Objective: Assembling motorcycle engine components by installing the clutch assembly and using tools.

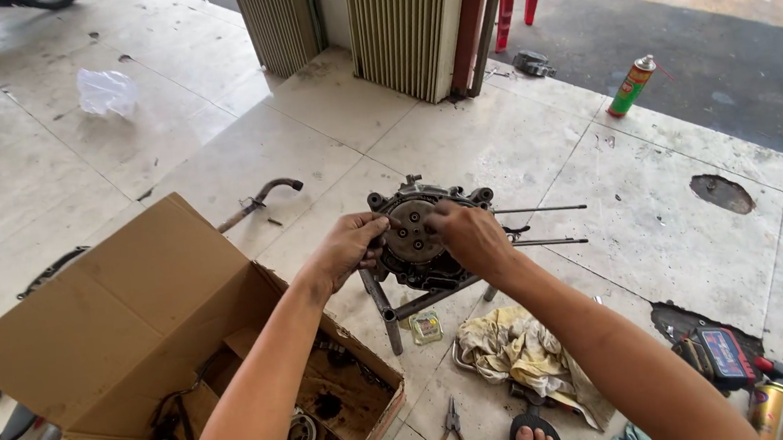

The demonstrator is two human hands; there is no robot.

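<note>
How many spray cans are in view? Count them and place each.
2. One green and red spray can lies on the dark pavement, upper right. One gold can stands at the bottom right edge. Others may be hidden.

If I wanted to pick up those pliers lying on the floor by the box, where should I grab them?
Grab the pliers by the two long handles, coming straight down from above. They lie flat on the tile, handles spread toward the person, so fingers could close around both. The short nose end is too small to hold well.
</note>
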